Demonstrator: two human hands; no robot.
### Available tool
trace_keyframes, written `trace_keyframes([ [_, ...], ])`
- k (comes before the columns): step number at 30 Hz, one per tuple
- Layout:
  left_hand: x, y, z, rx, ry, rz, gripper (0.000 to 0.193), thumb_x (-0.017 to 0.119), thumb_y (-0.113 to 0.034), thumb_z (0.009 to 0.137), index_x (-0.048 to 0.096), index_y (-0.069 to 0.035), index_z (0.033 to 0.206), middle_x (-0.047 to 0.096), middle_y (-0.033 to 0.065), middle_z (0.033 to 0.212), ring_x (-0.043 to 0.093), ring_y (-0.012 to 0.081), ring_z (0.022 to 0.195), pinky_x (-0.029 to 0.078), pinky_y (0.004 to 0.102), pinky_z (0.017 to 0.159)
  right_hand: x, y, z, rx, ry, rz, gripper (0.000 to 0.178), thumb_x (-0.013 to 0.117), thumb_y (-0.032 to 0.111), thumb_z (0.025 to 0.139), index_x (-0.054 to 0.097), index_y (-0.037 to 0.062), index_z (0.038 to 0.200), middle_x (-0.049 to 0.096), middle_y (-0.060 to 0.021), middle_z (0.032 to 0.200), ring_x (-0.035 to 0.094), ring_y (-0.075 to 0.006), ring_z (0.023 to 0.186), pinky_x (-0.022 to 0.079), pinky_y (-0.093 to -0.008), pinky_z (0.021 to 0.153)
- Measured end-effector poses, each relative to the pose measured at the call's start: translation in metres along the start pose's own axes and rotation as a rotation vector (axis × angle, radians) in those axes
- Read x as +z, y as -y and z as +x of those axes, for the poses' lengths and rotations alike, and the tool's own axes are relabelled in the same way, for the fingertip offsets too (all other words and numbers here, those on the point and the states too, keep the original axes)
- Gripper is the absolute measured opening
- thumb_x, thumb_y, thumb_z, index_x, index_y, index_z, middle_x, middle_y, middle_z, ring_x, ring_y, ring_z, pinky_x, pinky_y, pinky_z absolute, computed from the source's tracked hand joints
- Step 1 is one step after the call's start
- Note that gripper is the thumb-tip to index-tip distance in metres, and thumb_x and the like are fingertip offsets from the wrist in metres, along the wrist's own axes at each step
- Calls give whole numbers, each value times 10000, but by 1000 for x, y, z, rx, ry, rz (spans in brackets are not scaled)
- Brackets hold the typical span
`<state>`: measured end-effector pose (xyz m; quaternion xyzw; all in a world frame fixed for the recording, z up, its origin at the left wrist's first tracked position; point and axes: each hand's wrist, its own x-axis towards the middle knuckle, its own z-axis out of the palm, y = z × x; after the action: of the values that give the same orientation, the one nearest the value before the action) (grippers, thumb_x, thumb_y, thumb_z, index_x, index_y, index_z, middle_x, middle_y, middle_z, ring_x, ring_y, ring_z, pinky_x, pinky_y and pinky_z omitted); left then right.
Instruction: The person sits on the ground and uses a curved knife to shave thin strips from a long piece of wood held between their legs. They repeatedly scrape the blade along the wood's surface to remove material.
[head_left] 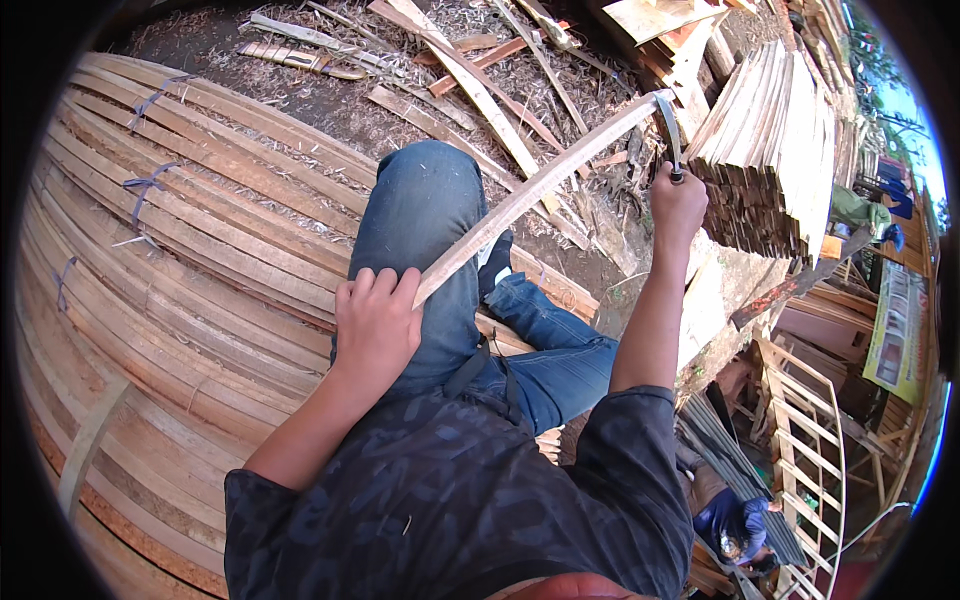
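Left hand [378,325]: fingers grip wooden strip [545,192] over thigh [415,220]; right hand [678,207]: fingers clench curved knife [669,132]; tied slats [230,215] left, scraps [485,105] ahead, board stack [765,140] right.

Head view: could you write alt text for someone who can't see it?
A left hand holds the near end of a long wooden strip over a denim-clad leg, while the right hand grips a curved tool at its far end. Bundled strips lie at left; a plank stack stands at upper right.
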<state>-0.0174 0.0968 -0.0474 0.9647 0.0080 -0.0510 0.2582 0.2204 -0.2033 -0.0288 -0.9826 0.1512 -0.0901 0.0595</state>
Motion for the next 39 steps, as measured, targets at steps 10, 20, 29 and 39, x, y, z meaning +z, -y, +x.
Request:
trace_keyframes([
  [10, 11, -8, -4, 40, -24, 68, 290, 705, -145, 767, 581, -65, 1016, 540, 85, 881, 522, 276, 892, 390, 425, 783, 2, 21, -100, -360, 118, 48, 264, 727, 295, 759, 687, 41, 700, 638, -190, 623, 657, -369, 628, 514, -462, 587],
  [20, 32, -28, -14, 45, -150, 72, 382, 640, -53, 728, 483, -15, 1074, 457, 178, 1116, 451, 357, 1063, 317, 509, 944, -30, 5, -77, -443, 192, -145, 215, 648, 257, 792, 707, 69, 705, 666, -174, 669, 687, -339, 664, 544, -447, 620],
  [29, 31, -26, -14, 31, -96, 48, 453, 687, -44, 699, 467, -25, 1094, 442, 182, 1155, 425, 375, 1108, 289, 537, 962, -13, -31, -15, -213, 110, -190, 239, 654, 256, 784, 710, 24, 783, 688, -208, 775, 689, -372, 752, 550, -467, 700],
  [39, 33, -21, -12, 5, -77, 15, 453, 659, -38, 708, 466, -13, 1117, 430, 189, 1148, 419, 378, 1086, 295, 510, 901, -21, -11, -81, -278, 264, -115, 167, 663, 221, 776, 738, 73, 763, 681, -190, 711, 684, -347, 664, 549, -431, 624],
])
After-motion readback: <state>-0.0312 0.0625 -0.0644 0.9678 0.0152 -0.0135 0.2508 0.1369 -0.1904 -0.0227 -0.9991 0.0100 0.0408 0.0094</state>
